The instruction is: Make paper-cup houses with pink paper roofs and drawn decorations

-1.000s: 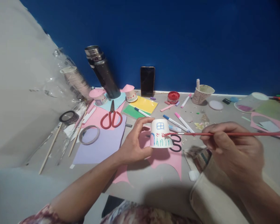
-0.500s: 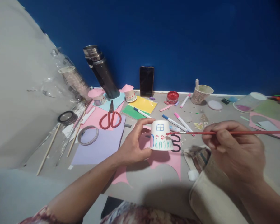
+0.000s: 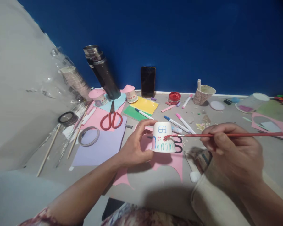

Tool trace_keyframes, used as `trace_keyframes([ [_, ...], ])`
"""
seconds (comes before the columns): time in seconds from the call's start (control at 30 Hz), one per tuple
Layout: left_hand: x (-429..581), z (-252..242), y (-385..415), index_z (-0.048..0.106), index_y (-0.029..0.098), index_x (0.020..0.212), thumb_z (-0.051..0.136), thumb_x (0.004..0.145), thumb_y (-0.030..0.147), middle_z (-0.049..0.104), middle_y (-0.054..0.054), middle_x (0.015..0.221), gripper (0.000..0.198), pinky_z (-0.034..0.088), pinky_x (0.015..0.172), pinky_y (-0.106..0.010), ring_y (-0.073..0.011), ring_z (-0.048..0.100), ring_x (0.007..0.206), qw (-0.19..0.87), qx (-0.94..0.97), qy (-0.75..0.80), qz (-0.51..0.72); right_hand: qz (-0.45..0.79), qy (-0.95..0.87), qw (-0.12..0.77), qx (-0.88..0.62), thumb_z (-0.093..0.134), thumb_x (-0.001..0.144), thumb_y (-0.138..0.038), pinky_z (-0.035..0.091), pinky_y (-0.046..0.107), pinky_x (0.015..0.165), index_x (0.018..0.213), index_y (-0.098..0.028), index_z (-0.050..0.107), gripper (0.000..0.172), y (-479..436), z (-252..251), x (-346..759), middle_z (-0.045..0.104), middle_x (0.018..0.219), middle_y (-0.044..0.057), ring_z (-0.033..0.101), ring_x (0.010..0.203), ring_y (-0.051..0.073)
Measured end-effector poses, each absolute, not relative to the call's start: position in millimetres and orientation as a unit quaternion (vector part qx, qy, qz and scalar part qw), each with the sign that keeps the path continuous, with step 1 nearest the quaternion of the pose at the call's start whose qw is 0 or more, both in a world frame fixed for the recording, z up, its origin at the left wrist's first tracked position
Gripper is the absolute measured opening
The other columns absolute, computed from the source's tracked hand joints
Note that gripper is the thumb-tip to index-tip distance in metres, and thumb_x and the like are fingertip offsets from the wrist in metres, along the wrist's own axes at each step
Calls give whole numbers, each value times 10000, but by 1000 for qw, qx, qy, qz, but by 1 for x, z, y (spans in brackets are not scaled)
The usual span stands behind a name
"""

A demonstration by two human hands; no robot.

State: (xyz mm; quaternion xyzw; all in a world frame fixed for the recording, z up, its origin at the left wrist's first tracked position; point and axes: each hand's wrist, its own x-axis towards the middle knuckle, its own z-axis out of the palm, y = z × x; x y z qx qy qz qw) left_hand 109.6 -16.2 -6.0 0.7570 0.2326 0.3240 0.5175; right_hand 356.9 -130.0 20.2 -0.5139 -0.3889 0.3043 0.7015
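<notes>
My left hand (image 3: 138, 142) grips an upside-down white paper cup (image 3: 157, 138) by its top and bottom edges, above the table. A blue window, red dots and green grass strokes are drawn on the cup's side. In my right hand (image 3: 233, 150) is a thin red paintbrush (image 3: 193, 135), held level in a pinch. Its red-wetted tip meets the cup's side at the red dots. Behind the cup lies a pair of black-handled scissors (image 3: 178, 144), partly hidden, on cut pink paper (image 3: 166, 163).
Red-handled scissors (image 3: 111, 121), a tape roll (image 3: 89, 136) and purple paper (image 3: 99, 155) lie at left. Behind stand a dark flask (image 3: 103, 73), two pink-roofed cups, a phone (image 3: 148, 81) and a red paint pot (image 3: 174, 98). Several markers lie beyond the cup; a patterned cup (image 3: 202, 95) stands farther right.
My right hand has moved slightly left, bringing the brush tip from the cup's right side onto the red dots. My left hand and the cup have barely moved.
</notes>
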Motion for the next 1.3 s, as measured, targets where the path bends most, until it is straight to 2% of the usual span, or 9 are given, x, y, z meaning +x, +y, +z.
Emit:
trace_keyframes([
  [0.33, 109, -7, -16, 478, 347, 1454, 741, 709, 95, 485, -78, 1529, 830, 485, 1145, -489, -317, 525, 1396, 521, 754, 230, 327, 309, -388, 702, -512, 836, 870, -355, 462, 221, 508, 843, -225, 759, 154, -131, 20, 357, 739, 765, 41, 611, 625, 139],
  [0.53, 109, -7, -15, 484, 338, 1447, 753, 705, 114, 492, -86, 1534, 819, 494, 1132, -492, -328, 528, 1391, 521, 751, 237, 329, 313, -382, 721, -486, 833, 870, -329, 447, 228, 503, 838, -215, 769, 134, -130, 24, 356, 741, 755, 41, 563, 562, 118],
  [0.67, 109, -6, -15, 492, 336, 1446, 711, 669, 63, 505, -76, 1521, 852, 487, 1134, -487, -326, 534, 1385, 529, 744, 236, 332, 317, -385, 718, -485, 834, 868, -326, 445, 228, 504, 833, -215, 769, 134, -129, 24, 355, 736, 746, 39, 558, 560, 118],
  [1.07, 111, -10, -15, 514, 302, 1406, 757, 673, 34, 544, -91, 1467, 817, 490, 1090, -446, -317, 557, 1332, 614, 666, 234, 353, 323, -349, 735, -483, 823, 872, -298, 439, 226, 516, 807, -214, 749, 129, -126, 20, 357, 724, 735, 31, 543, 555, 107],
  [1.3, 112, -11, -16, 533, 312, 1398, 770, 672, 23, 551, -81, 1449, 816, 475, 1104, -449, -323, 549, 1348, 621, 661, 243, 343, 329, -360, 734, -472, 832, 871, -329, 431, 241, 503, 833, -231, 737, 141, -128, 19, 357, 726, 745, 22, 542, 552, 116],
])
